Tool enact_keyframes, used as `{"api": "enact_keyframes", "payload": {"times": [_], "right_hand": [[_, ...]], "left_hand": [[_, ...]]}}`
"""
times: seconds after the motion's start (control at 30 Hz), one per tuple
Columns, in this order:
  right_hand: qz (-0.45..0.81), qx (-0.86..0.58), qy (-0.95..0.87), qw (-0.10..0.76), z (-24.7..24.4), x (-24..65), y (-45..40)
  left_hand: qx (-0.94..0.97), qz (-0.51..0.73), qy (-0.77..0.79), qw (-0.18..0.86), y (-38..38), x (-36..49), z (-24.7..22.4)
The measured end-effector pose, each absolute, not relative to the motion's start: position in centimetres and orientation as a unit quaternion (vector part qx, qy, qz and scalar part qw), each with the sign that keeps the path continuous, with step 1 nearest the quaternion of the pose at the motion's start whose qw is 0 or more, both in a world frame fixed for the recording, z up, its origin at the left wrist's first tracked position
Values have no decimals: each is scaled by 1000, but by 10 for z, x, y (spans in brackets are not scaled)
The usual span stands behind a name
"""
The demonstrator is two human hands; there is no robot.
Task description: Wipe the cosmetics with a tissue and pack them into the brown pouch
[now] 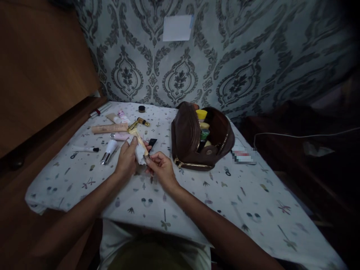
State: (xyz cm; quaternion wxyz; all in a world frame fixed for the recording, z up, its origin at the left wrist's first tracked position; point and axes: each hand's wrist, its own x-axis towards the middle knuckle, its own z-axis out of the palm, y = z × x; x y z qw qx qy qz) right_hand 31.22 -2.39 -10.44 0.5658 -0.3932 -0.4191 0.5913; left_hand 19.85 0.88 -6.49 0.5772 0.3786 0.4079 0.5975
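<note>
Above the table, my left hand [127,157] is closed around a pale yellow cosmetic tube [140,139] and a crumpled white tissue [140,154]. My right hand [164,170] pinches the near end of the same tube, thumb against fingers. The tube slants from upper left down towards my right fingers, which partly hide that end. Just behind the hands lies a black tube [152,142], partly covered by fingers. To the left are a white bottle with a silver cap [108,152], a pink tube [119,136] and a long peach tube [109,128].
An unzipped brown cosmetic bag [185,131] stands right of my hands, holding several containers, one with a yellow lid [201,114]. A small black jar [141,108], a gold-and-black tube [143,121] and a brush [86,149] lie on the patterned tablecloth [180,210]. Behind is a papered wall.
</note>
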Motion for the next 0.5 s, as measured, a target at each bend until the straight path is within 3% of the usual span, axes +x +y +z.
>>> {"api": "enact_keyframes", "payload": {"times": [0.3, 0.5], "right_hand": [[582, -408, -394, 583, -107, 316, -19], [565, -405, -436, 571, -105, 316, -21]], "left_hand": [[404, 504, 390, 656, -4, 210, -79], [355, 586, 378, 623, 16, 203, -60]]}}
